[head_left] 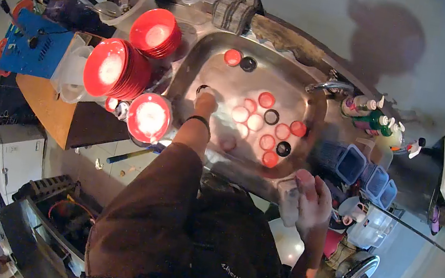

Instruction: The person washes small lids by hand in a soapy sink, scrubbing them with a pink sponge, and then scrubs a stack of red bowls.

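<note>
My left hand (206,101) reaches down into the metal sink (197,58), its fingers closed at a small black lid (202,88). Round red lids (266,100), pale ones (255,122) and black ones (271,116) lie scattered over the sink bottom to its right. At the sink's front right edge, my right hand (317,205) is wrapped round a clear plastic jar (288,202), with a pinkish round lid (304,179) at its fingertips. A red lid (232,57) and a black lid (248,64) sit together near the back of the sink.
Stacks of red bowls (106,68) crowd the left side of the sink. A faucet (331,86) and pump bottles (375,122) stand at the right back. Blue plastic baskets (351,164) are on the right; a striped cloth (234,14) hangs over the back ledge.
</note>
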`<state>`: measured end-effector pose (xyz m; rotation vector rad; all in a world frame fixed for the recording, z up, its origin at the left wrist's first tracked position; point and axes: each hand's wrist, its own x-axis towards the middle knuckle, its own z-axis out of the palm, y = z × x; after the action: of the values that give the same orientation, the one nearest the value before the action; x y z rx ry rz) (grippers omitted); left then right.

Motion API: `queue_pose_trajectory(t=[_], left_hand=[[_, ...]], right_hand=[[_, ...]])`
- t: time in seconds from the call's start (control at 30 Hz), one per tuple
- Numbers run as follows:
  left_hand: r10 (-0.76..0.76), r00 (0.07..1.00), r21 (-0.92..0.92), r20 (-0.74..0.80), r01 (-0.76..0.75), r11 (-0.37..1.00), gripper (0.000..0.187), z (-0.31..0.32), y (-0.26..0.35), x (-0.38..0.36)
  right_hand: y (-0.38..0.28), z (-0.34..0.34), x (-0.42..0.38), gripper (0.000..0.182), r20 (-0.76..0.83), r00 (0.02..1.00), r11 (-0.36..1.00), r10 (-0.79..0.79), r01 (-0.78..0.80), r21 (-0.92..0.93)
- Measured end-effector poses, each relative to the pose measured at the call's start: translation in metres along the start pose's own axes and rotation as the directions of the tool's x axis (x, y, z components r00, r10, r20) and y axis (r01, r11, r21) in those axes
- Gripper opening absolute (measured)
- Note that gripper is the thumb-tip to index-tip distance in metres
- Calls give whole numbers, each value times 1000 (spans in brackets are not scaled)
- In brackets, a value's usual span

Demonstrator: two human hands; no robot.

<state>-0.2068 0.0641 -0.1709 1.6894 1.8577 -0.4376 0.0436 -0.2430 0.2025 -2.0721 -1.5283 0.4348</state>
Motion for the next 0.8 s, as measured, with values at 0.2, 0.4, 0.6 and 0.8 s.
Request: queue_pose_trajectory(t=[0.2,0.4,0.6,0.8], left_hand=[[-54,977,-110,-206,32,993,26,28,0,0],[-10,1000,136,4,10,991,30,12,0,-19],[88,996,63,-5,-87,994,37,59,-18,-4],[259,897,-433,359,-85,897,37,33,-12,-38]], right_hand=[[6,6,1,32,71,983,981,170,-175,85],[19,19,-9,29,-44,999,994,-17,22,109],[23,24,-19,31,7,1000,999,7,-7,50],[29,43,-35,35,-50,996,980,77,-66,187]])
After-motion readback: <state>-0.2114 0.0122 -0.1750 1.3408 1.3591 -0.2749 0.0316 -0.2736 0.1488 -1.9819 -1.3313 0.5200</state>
